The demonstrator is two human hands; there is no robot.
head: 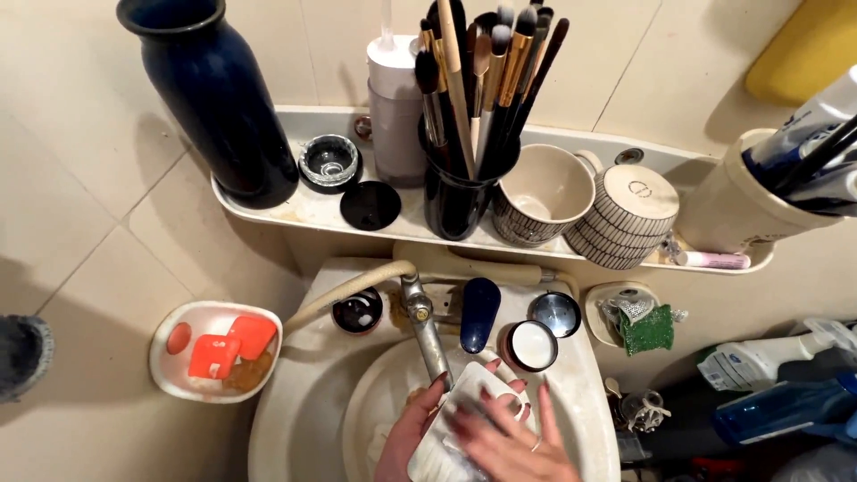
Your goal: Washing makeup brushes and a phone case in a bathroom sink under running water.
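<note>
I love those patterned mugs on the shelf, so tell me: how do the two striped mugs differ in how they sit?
The left striped mug stands upright with its pale inside showing; the right striped mug is turned over, flat base up. The left one sits beside the black brush holder; the right one sits nearer the cream holder at the shelf's end. Both share the same dark-and-cream line pattern and look alike in size.
</note>
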